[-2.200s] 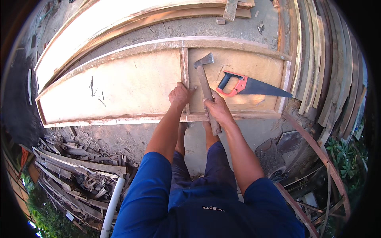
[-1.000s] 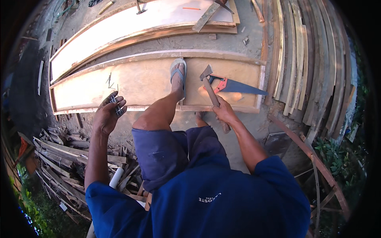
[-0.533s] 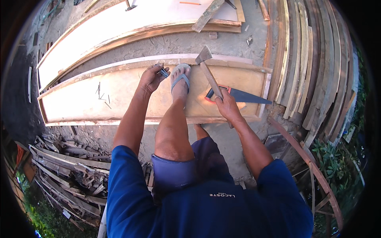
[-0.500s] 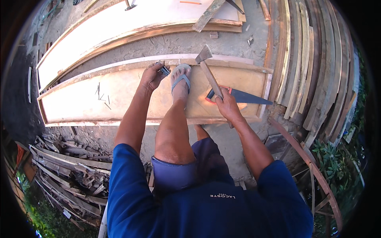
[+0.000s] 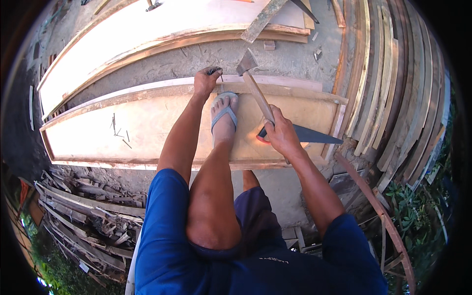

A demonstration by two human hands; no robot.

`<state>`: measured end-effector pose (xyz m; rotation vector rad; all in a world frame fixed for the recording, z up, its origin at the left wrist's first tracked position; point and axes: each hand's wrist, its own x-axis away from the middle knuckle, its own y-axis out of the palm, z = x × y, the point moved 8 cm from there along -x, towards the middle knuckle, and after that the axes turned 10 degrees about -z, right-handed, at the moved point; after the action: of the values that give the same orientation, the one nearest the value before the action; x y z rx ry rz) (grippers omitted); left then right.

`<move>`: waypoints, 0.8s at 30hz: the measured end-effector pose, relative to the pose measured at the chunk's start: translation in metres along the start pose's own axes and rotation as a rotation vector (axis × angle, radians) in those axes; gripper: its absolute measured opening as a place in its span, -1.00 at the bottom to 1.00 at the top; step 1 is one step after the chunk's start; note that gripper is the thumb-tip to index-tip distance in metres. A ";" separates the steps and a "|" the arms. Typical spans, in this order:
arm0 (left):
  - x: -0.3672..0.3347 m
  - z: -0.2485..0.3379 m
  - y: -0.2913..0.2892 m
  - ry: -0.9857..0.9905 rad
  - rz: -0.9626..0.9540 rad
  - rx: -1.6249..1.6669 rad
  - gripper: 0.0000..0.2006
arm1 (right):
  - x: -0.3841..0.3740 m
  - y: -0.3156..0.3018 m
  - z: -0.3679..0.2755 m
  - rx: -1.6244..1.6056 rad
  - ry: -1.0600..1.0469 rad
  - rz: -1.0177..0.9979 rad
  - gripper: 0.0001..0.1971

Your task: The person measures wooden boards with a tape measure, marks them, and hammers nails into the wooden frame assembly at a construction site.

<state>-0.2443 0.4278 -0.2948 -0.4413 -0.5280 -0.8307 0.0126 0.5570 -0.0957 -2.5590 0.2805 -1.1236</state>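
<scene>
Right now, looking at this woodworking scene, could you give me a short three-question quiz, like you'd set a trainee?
1. True or false: the right hand grips the hammer by its handle.
2. What does the left hand pinch at the panel's far rail? A) nail B) saw C) brick
3. Which thing lies under the right hand on the panel?

Key: 1 true; 2 A; 3 the saw, beside the sandalled foot.

We see a pale tan panel (image 5: 162, 130) framed in reddish-brown wood, and a grey sandal (image 5: 223, 112) on it. The hammer (image 5: 255, 88) has a light wooden handle and grey head; the saw (image 5: 300, 134) shows a dark blade and orange-red handle. Our shorts (image 5: 255, 231) are navy, our shirt (image 5: 167, 255) bright blue.
</scene>
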 end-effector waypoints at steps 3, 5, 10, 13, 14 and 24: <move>-0.003 -0.003 0.009 -0.020 -0.014 -0.058 -0.72 | -0.012 -0.006 0.000 -0.122 0.098 -0.083 -0.50; -0.007 -0.008 0.007 -0.039 -0.006 -0.090 -0.72 | -0.024 -0.015 -0.007 0.052 0.033 -0.007 -0.48; -0.011 -0.011 0.013 -0.079 -0.071 -0.174 -0.64 | -0.042 -0.029 -0.037 0.033 0.005 0.003 -0.46; -0.015 -0.020 0.001 -0.024 0.022 -0.193 -0.64 | -0.054 -0.042 -0.070 0.008 -0.094 0.032 -0.43; -0.017 -0.021 0.001 -0.027 0.020 -0.191 -0.64 | -0.058 -0.046 -0.079 -0.012 -0.137 0.046 -0.42; -0.005 0.007 0.024 -0.094 -0.071 -0.391 -0.68 | -0.097 -0.022 -0.047 0.242 0.140 -0.290 -0.37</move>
<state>-0.2304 0.4487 -0.2965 -0.8272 -0.4693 -0.9885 -0.0860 0.5967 -0.1228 -2.3597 -0.1922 -1.3496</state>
